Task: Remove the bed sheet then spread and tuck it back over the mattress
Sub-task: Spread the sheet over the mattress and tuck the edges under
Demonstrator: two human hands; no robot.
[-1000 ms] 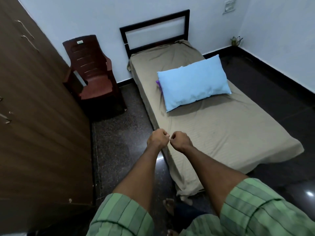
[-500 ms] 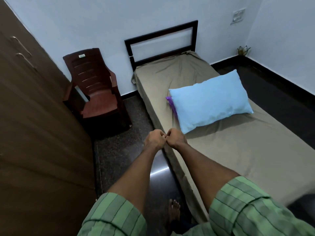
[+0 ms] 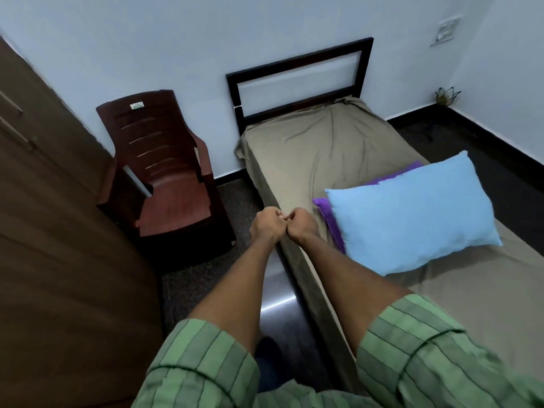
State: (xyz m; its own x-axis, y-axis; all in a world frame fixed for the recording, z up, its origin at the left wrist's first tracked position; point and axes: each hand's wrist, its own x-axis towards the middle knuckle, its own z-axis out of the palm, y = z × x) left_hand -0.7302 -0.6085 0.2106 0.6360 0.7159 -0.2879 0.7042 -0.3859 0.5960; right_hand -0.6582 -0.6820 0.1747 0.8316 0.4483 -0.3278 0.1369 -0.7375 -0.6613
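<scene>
We stand beside a narrow bed whose khaki cotton bed sheet (image 3: 297,154) still covers the mattress, rumpled near the black metal headboard frame (image 3: 300,81) against the pale wall. To our left rises a brown wooden wardrobe (image 3: 59,231); a dark red moulded plastic chair (image 3: 164,178) sits between it and the bed. A light blue rectangular pillow (image 3: 412,219) lies on the sheet over a purple cushion (image 3: 326,213). Our left hand (image 3: 266,226) and right hand (image 3: 303,226), sleeved in green stripes, are clenched into fists, knuckles touching, above the bed's near edge, apparently gripping nothing.
</scene>
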